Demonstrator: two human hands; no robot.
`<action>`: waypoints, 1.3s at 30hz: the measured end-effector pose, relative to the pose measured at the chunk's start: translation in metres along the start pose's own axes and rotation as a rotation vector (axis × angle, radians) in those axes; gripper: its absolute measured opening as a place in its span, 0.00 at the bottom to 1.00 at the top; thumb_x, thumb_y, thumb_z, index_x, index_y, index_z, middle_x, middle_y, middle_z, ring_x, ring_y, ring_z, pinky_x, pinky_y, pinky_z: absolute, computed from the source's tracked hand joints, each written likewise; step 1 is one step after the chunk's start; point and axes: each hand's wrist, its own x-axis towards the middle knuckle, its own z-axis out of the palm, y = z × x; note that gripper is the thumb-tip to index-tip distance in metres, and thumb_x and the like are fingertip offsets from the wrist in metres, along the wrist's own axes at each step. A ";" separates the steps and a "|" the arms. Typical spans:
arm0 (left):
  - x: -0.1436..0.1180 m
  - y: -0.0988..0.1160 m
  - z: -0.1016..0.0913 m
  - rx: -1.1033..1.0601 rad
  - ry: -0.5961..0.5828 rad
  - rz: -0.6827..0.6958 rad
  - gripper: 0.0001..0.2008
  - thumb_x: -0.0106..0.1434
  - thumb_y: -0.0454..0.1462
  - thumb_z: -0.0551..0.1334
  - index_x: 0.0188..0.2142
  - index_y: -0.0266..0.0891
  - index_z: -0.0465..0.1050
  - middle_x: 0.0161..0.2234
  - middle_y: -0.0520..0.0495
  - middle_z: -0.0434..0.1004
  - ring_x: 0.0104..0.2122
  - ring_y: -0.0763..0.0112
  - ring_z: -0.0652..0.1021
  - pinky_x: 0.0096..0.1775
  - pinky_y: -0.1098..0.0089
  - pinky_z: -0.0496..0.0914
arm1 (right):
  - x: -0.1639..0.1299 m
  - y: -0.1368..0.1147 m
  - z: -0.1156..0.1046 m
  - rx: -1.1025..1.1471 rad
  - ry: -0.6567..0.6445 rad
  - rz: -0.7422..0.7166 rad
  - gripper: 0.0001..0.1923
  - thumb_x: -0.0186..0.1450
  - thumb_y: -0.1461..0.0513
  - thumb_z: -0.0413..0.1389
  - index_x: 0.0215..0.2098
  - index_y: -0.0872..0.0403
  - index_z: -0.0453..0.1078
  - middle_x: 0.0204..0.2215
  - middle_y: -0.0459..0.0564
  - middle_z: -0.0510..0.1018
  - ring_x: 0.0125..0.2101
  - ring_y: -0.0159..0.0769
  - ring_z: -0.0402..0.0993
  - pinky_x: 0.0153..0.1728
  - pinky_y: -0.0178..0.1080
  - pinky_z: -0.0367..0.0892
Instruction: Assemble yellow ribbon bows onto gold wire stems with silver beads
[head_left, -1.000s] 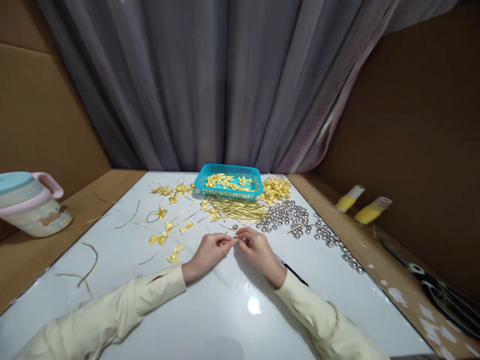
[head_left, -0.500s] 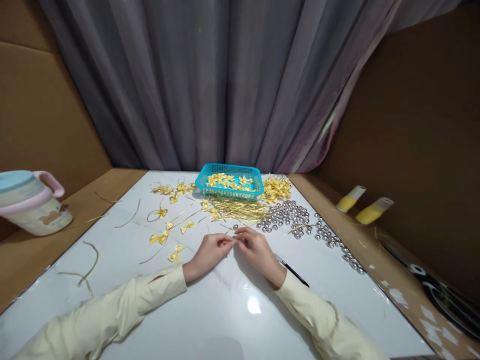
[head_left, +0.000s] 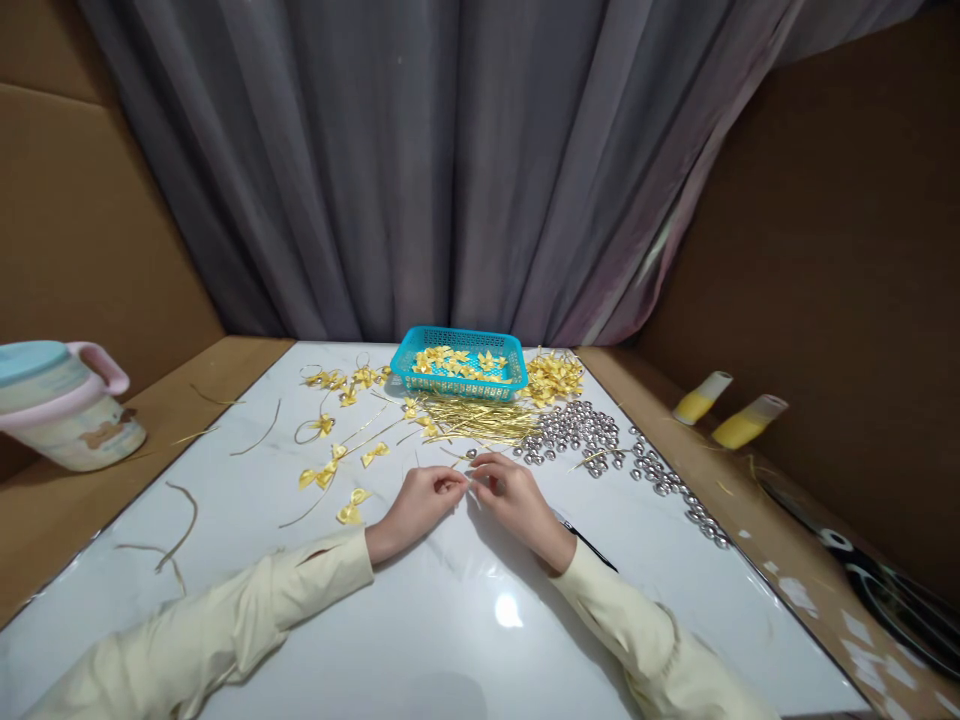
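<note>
On the white table (head_left: pixel 480 640), the left hand (head_left: pixel 417 506) and right hand (head_left: pixel 519 503) pinch one tiny piece (too small to identify) between meeting fingertips.

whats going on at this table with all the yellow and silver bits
A person in pale yellow sleeves has the left hand and right hand together on the white tabletop, fingertips pinching something tiny between them, too small to identify. Around them lie small yellow ribbon bows, a bundle of thin gold wire ties, a heap of silver beads and a turquoise plastic basket holding more bows.
</note>
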 end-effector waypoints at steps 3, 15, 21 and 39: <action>-0.001 0.000 0.001 0.006 -0.004 0.011 0.13 0.53 0.42 0.58 0.27 0.33 0.76 0.19 0.50 0.70 0.22 0.72 0.68 0.25 0.74 0.61 | 0.000 0.000 0.001 0.009 -0.012 -0.016 0.09 0.57 0.72 0.53 0.28 0.55 0.73 0.39 0.52 0.76 0.38 0.36 0.72 0.41 0.38 0.66; 0.002 -0.004 0.000 -0.063 -0.064 -0.040 0.12 0.52 0.41 0.59 0.28 0.33 0.74 0.19 0.51 0.71 0.21 0.73 0.69 0.25 0.74 0.62 | 0.001 0.001 0.000 0.034 -0.039 -0.005 0.10 0.55 0.73 0.52 0.23 0.56 0.71 0.34 0.51 0.75 0.35 0.35 0.72 0.38 0.38 0.66; 0.003 -0.006 -0.001 -0.078 -0.083 -0.056 0.12 0.52 0.41 0.60 0.28 0.33 0.75 0.21 0.49 0.73 0.22 0.72 0.70 0.26 0.73 0.63 | 0.002 0.002 -0.008 0.060 -0.089 0.024 0.11 0.54 0.74 0.53 0.30 0.57 0.74 0.40 0.54 0.75 0.35 0.35 0.73 0.33 0.35 0.67; 0.002 0.001 -0.003 -0.144 -0.136 -0.084 0.12 0.49 0.41 0.61 0.26 0.33 0.75 0.20 0.51 0.71 0.22 0.72 0.68 0.26 0.73 0.62 | 0.001 -0.004 -0.009 0.045 -0.117 -0.016 0.12 0.57 0.73 0.52 0.24 0.55 0.75 0.35 0.51 0.77 0.34 0.35 0.73 0.39 0.38 0.65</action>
